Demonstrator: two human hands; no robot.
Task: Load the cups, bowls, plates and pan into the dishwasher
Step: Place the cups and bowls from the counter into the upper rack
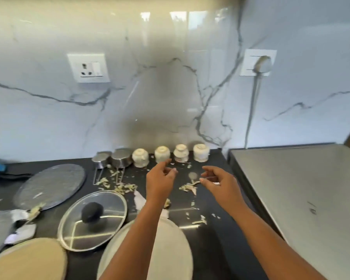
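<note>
Step in hand: the person is reaching for the cups at the back of the bench [210, 199]; by my reading nothing on show is loaded yet, so the task looks to be at its start.
Left hand: the left hand [160, 178] hangs over the bench just in front of the row of cups, fingers loosely curled, thumb and forefinger close together, holding nothing.
Right hand: the right hand [220, 183] hovers beside it, a little nearer the steel surface [291, 199] on the right, fingers relaxed and part spread, also empty.
Cups: 4 white cups [161, 154] stand upside down in a row against the marble wall, close to one another; the left hand's fingertips are just short of the 2nd from the left.
Steel pieces: 2 small steel pans [120, 157] with wire handles sit upturned to the left of the cups.
Plates: a pale plate [170, 249] lies near the front under the left forearm, a tan one [28, 259] at the front left, a grey patterned plate [53, 183] further back.
Lid: a glass lid [93, 219] with a black knob lies between them.
Mess: food scraps [119, 186] and torn paper are scattered over the bench among the things.
Dishwasher: not in sight.
Next move: I judge each hand must close round 1 cup by its sides and lift it straight up, clear of its neighbours, then carry it off to the dishwasher.
</note>
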